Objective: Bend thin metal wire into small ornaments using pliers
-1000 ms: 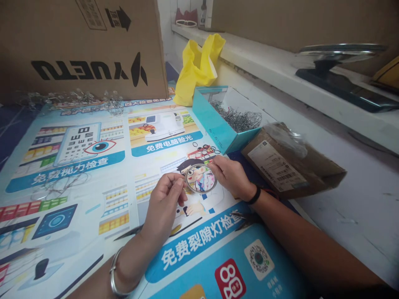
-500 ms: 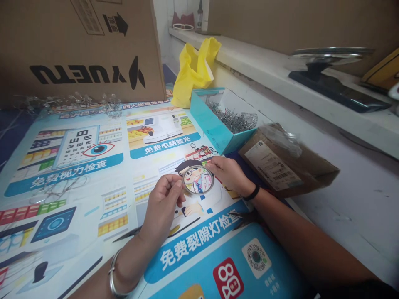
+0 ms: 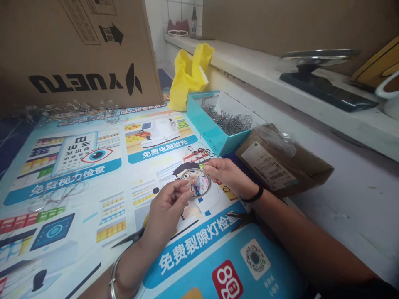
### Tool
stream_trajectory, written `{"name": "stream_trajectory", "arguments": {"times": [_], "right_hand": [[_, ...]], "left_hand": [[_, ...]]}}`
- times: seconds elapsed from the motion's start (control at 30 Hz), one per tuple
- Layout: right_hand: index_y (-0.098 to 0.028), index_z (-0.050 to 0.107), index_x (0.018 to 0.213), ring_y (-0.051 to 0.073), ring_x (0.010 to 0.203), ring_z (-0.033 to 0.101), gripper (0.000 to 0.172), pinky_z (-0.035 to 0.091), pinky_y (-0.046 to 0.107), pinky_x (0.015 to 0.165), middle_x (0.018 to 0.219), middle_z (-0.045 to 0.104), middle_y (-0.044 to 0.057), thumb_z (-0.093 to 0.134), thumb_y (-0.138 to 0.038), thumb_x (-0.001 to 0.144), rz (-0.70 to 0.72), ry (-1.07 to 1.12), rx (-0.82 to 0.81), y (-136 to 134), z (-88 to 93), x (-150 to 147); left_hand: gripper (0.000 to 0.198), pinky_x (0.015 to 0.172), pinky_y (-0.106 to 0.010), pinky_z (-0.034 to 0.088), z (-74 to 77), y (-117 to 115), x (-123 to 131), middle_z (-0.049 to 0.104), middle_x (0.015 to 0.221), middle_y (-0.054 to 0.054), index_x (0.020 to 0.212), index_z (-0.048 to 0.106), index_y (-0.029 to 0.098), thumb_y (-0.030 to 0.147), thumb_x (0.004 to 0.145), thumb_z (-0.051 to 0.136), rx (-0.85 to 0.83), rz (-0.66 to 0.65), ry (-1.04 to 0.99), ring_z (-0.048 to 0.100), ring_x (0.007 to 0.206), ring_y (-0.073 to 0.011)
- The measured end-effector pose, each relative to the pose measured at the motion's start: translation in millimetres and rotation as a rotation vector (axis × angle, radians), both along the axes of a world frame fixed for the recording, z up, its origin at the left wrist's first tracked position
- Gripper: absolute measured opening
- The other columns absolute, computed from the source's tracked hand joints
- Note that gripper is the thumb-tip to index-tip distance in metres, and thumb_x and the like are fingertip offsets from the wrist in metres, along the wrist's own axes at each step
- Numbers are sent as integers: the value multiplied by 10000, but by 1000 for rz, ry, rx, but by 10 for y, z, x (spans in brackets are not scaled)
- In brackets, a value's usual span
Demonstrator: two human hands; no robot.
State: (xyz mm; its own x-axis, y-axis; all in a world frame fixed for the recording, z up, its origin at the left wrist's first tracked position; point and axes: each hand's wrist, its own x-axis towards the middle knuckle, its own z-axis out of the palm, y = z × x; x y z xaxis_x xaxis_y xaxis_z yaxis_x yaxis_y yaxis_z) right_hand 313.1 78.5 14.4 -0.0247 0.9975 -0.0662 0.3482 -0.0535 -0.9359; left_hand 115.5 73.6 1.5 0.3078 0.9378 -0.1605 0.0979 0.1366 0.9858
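Note:
A thin, round wire ring (image 3: 210,186) is held up above the printed poster (image 3: 174,270), whose picture shows through it. My right hand (image 3: 229,176) pinches the ring at its upper right edge. My left hand (image 3: 168,203) has its thumb and fingertips closed at the ring's left side; that edge is partly hidden by the fingers. Beneath my left wrist lies a pair of scissors (image 3: 127,239), partly covered. Dark pliers (image 3: 239,220) stick out from under my right forearm. Several small dark and red loops (image 3: 199,155) lie just beyond the ring.
A turquoise box (image 3: 203,126) of tangled metal wire pieces (image 3: 229,121) stands beyond my hands, beside an opened brown parcel (image 3: 299,166). A yellow bag (image 3: 187,77) and a large carton (image 3: 84,50) are behind. Clear wire-like pieces (image 3: 60,194) lie left. A ledge (image 3: 258,62) runs along the right.
My left fingers have shifted over the ring's left edge and cover more of it. The ring appears tilted slightly. The whole view has moved a little.

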Motion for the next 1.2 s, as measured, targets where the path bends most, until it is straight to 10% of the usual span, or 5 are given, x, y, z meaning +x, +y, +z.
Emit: {"name": "stream_trajectory", "arguments": {"times": [0.73,1.2], "right_hand": [[-143,571,724,73,574,456,265,350,210,545,656,535,-34,736,-340,656,249,396,-160,-176,55,-301],[-130,556,721,62,572,419,217,325,196,533,634,497,-41,677,-310,733,289,355,-69,-176,23,-235]], "left_hand": [[190,625,-241,392,65,-81,-78,570,654,13,731,560,208,335,863,510,357,-91,227,525,622,-129],[215,599,-238,398,3,-50,-78,544,608,33,751,532,193,368,872,497,239,-123,166,503,579,-112]]}}
